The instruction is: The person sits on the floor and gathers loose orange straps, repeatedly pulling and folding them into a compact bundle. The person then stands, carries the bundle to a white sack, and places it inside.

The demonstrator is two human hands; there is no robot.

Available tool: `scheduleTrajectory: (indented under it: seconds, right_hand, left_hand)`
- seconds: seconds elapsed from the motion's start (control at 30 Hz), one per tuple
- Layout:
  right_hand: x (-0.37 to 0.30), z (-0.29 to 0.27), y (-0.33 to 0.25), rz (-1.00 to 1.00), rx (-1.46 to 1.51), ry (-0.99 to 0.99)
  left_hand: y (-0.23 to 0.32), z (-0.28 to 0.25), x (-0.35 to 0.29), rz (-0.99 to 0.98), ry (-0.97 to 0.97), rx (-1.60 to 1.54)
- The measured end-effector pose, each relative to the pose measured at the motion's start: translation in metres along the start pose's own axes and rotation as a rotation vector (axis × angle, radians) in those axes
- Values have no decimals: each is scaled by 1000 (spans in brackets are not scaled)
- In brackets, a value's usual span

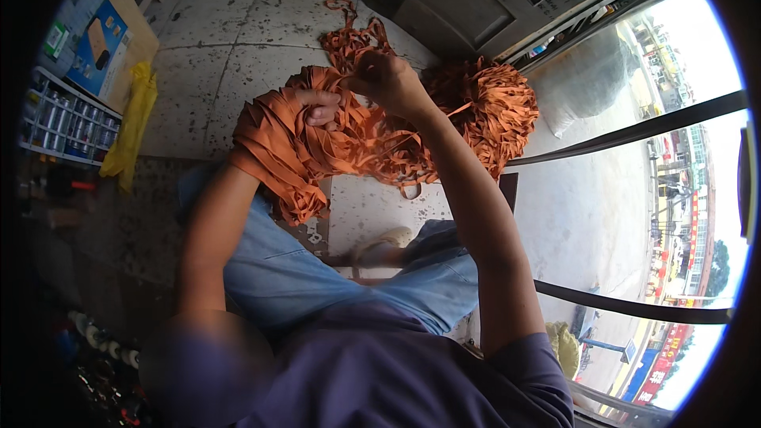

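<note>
Thick loops of orange fabric strip [273, 131] wrap around my left wrist and hand. The fingers of my left hand [323, 108] show past the loops, curled on the strip, while the rest of that hand is hidden. Close by on the right, my right hand [388, 83] is closed in a pinch on a length of the same strip at the edge of the bundle. A loose tangle of orange strip [396, 154] hangs below and between the hands. Beyond my right wrist lies a big gathered pile of orange strip [495, 111]. More strip [349, 40] trails across the floor ahead.
Stained floor tiles [214, 16] spread ahead. At left stand a rack of small jars [67, 123], a yellow plastic bag [131, 127] and a blue-printed board [99, 47]. A grey door [452, 12] is at the far right, beside glass with dark bars [634, 131] and a translucent sack [583, 79].
</note>
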State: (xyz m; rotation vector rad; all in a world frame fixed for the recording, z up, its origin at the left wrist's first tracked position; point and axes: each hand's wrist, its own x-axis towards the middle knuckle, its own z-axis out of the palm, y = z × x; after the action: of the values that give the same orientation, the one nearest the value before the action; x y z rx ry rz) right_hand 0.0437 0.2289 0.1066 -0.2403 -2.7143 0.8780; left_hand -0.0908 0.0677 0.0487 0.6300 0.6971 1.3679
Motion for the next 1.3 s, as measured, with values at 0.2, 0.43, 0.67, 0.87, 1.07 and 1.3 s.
scheduleTrajectory:
  seconds: [0.2, 0.43, 0.67, 0.87, 1.07, 1.3]
  right_hand:
    - [-202, -63, 120, 585, -270, -114]
    - [-575, -182, 169, 1605, -711, -606]
    - [-392, -124, 133, 994, -711, -314]
    - [-126, -47, -31, -3, 421, -606]
    - [17, -4, -50, 5, -106, 81]
    - [-80, -24, 64, 228, -98, 7]
  left_hand:
    - [18, -10, -15, 568, 164, -550]
    - [47, -79, -64, 903, 292, -711]
    - [22, -70, -25, 617, 90, -529]
    - [15, -5, -28, 394, 12, -464]
    - [3, 32, -18, 276, -12, -100]
    - [3, 19, -7, 429, 135, -249]
